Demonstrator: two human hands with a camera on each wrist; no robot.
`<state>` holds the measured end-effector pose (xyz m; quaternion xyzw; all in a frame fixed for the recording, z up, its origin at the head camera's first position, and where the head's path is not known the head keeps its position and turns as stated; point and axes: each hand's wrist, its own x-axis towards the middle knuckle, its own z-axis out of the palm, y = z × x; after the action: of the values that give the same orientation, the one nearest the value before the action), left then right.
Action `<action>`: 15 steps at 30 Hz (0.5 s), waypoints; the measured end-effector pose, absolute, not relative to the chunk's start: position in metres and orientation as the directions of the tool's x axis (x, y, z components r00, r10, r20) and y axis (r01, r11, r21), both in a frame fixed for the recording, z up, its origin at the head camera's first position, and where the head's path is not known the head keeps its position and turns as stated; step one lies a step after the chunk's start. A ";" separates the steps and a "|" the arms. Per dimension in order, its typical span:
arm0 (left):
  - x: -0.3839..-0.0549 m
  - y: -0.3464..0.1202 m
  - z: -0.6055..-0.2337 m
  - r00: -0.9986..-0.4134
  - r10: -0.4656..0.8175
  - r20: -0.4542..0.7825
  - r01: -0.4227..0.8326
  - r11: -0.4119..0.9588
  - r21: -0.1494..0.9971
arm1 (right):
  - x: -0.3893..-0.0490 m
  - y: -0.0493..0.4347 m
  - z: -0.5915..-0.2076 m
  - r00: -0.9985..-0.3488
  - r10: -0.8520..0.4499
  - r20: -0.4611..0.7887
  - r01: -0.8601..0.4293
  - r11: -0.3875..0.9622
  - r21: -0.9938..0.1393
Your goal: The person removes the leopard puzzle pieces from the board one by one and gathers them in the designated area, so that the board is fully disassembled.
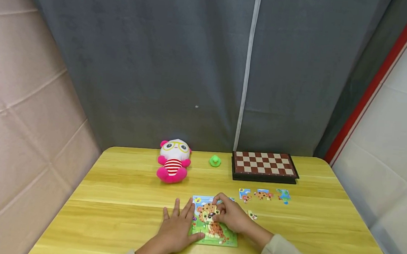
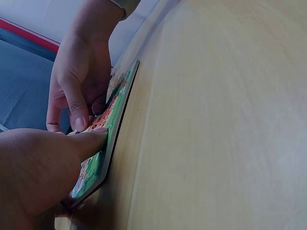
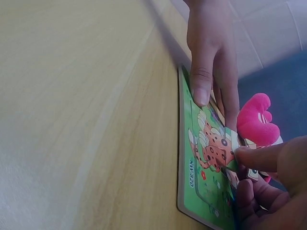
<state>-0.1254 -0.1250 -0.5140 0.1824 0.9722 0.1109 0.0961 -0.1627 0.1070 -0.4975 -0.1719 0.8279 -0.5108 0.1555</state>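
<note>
A jigsaw puzzle board (image 1: 229, 242) with a spotted leopard on green grass lies flat near the table's front. Over its left edge my left hand (image 1: 177, 227) rests with fingers spread, its thumb pressing the lower part of the picture. My right hand (image 1: 233, 216) pinches a puzzle piece (image 3: 231, 148) between thumb and curled fingers, at the leopard's face. That piece looks slightly tilted against the board in the right wrist view; the fingers hide part of it. In the left wrist view, both thumbs are close together over the board.
Loose puzzle pieces lie right of the board: a corner one (image 1: 244, 193), a spotted one (image 1: 263, 195), a blue-green one (image 1: 284, 196) and a small one (image 1: 252, 215). Behind stand a pink plush toy (image 1: 173, 162), a green rubber duck (image 1: 215, 161) and a chessboard box (image 1: 265, 166).
</note>
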 end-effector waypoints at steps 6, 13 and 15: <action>-0.125 -0.125 -0.513 -0.915 0.376 -0.146 0.335 0.910 0.245 | -0.162 0.107 -0.498 -0.896 -0.437 -0.077 -0.132 0.428 -0.894; -0.125 -0.125 -0.514 -0.915 0.379 -0.138 0.337 0.906 0.255 | -0.163 0.107 -0.501 -0.904 -0.425 -0.056 -0.146 0.428 -0.892; -0.125 -0.125 -0.515 -0.916 0.376 -0.140 0.333 0.908 0.255 | -0.163 0.108 -0.501 -0.901 -0.431 -0.053 -0.152 0.429 -0.891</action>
<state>-0.1252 -0.1246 -0.5151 0.1823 0.9722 0.1136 0.0935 -0.1633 0.1075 -0.5013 -0.1748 0.8339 -0.5051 0.1378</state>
